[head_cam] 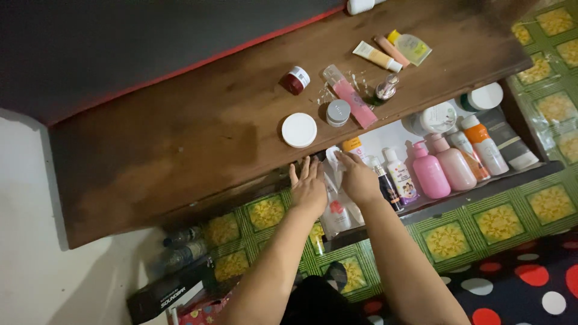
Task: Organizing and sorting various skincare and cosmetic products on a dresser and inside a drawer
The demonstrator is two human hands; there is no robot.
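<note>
The right hand (356, 178) pinches the top of a crinkled clear plastic pouch (338, 204) with a red mark, which stands in the open drawer (481, 189) under the dark wooden tabletop (198, 138). The left hand (308, 188) lies flat with fingers spread against the pouch's left side, closed on nothing.

The pouch is soft and held only at its thin edge, so it could slip or sag. Just right of the knuckles stands a row of upright bottles, a small white one (400, 177) and a pink pump bottle (430, 171); a sideways tug could topple them. Lifting could knock the hands against the tabletop's edge, near a round white lid (298, 130).
</note>
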